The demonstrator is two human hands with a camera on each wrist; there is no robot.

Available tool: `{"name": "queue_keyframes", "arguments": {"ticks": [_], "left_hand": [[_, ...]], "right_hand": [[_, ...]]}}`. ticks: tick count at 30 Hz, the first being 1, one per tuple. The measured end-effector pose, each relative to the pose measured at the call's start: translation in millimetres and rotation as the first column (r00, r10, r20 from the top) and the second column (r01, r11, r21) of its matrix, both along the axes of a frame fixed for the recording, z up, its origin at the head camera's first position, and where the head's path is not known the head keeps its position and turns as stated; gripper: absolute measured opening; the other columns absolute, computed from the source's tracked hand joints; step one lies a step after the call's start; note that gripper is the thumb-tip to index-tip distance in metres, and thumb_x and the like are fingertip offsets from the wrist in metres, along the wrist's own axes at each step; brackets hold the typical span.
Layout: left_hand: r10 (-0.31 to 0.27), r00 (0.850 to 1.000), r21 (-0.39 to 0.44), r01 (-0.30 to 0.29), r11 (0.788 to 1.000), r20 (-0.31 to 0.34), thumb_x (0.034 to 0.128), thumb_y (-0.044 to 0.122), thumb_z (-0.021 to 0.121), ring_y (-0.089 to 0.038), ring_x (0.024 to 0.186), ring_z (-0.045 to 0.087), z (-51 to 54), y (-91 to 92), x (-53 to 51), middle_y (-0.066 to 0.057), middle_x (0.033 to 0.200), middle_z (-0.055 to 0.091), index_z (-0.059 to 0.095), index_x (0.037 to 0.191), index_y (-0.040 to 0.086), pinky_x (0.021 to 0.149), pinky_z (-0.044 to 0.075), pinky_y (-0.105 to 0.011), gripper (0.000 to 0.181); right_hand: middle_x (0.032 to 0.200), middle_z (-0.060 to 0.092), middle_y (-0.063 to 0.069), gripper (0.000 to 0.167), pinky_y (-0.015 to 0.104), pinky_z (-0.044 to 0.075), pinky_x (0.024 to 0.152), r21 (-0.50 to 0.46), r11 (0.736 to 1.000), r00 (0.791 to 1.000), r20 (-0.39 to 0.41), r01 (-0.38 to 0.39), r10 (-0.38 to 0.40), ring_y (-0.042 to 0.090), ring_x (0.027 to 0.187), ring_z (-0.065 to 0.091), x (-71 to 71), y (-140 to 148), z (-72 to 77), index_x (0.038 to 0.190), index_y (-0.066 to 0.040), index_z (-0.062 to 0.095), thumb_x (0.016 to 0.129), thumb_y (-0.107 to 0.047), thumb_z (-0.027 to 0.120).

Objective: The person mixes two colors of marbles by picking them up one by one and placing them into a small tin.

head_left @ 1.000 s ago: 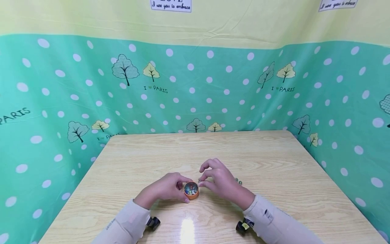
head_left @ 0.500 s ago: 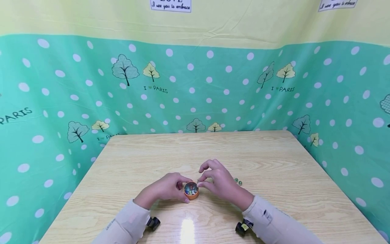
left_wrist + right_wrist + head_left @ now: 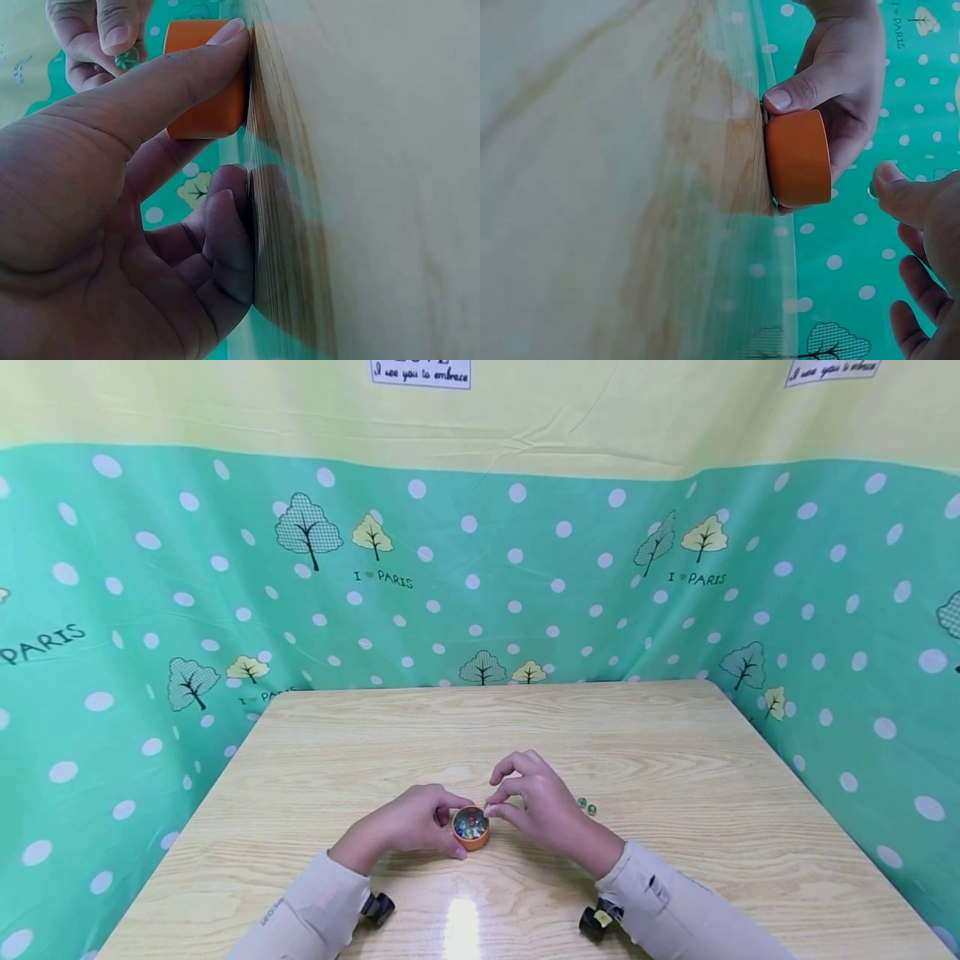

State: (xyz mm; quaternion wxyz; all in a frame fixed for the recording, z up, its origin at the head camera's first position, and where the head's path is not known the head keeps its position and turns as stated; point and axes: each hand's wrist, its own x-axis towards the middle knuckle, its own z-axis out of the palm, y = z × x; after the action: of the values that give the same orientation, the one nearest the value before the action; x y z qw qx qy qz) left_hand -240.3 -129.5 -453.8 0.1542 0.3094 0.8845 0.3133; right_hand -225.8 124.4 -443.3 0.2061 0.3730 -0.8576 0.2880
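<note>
My left hand [image 3: 414, 818] grips a small round orange container [image 3: 472, 845] that stands on the table, its thumb on the near side and a finger on the far side. Through the container's open top, several coloured marbles [image 3: 470, 827] show inside. At the container's right rim, my right hand [image 3: 542, 800] pinches a clear green marble [image 3: 126, 58] between thumb and forefinger. In the right wrist view, that marble is mostly hidden by the fingertips, above the level of the orange wall [image 3: 799, 157].
Two green marbles [image 3: 587, 806] lie on the wooden table [image 3: 480, 727], just right of my right hand. A polka-dot curtain [image 3: 517, 560] hangs behind the table and along its sides. Black wrist cameras [image 3: 596, 920] sit below both forearms.
My right hand has shifted slightly left, bringing the pinched marble closer to the container's rim. The two loose marbles show more fully. The left hand and container stay put.
</note>
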Motion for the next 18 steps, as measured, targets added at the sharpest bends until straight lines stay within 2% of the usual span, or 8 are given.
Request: {"name": "queue_keyframes", "arguments": {"ticks": [18], "left_hand": [[0.005,1.000,0.002,-0.005,1.000,0.014,0.0764,0.032,0.093,-0.010,0.065,0.049,1.6,0.5,0.4,0.005,0.076,0.063,0.073,0.127,0.037,0.058,0.038,-0.023,0.054]], "right_hand": [[0.108,0.065,-0.008,0.011,0.032,0.051,0.089,-0.010,1.000,1.000,0.028,0.000,0.000,0.014,0.106,0.055,-1.4,-0.1,-1.4,0.078,-0.021,0.079,0.082,-0.025,0.089]]}}
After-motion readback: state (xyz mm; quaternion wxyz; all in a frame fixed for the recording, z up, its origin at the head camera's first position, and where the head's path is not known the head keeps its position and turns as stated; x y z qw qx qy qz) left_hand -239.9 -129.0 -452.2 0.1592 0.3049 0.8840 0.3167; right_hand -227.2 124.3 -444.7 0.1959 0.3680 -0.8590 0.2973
